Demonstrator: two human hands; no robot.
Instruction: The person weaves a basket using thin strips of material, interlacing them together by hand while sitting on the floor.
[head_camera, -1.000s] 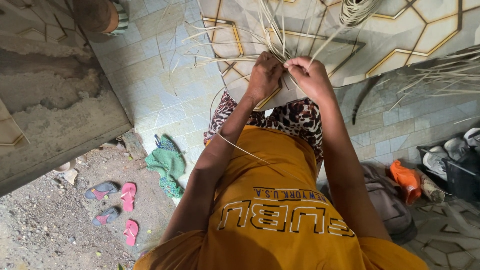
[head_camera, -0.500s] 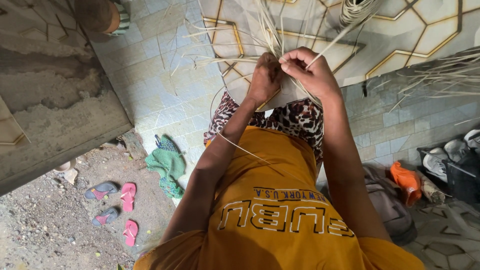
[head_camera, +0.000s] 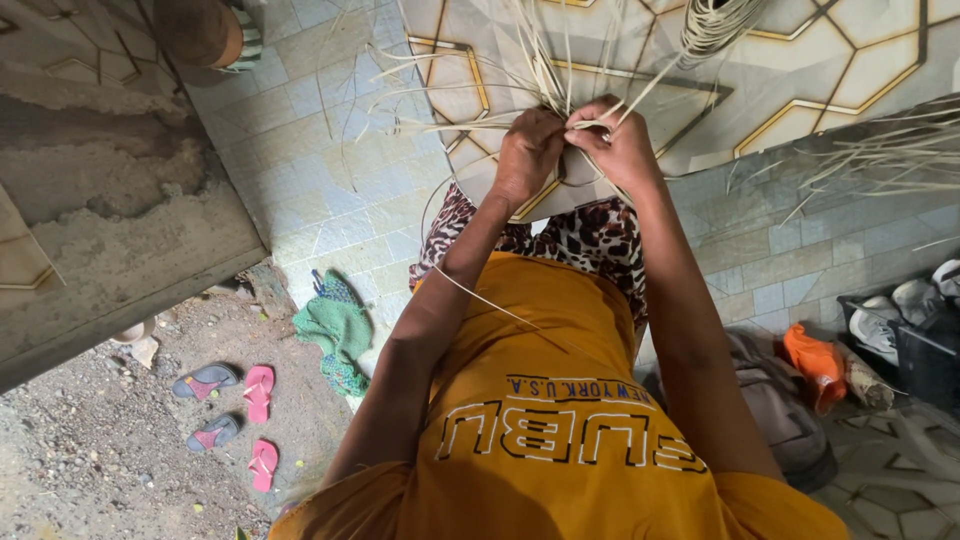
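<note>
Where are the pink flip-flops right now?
In the head view, the pink flip-flops lie lower left on the dirt ground, beside grey sandals, below the green cloth.

The two hands meet ahead of the person's lap, the left hand just left of the right hand, both among the thin strips that fan up over the tiled floor. Left and nearer, sandals lie on the gravel, a cloth beside them. Right, shoes sit past a bag.
</note>
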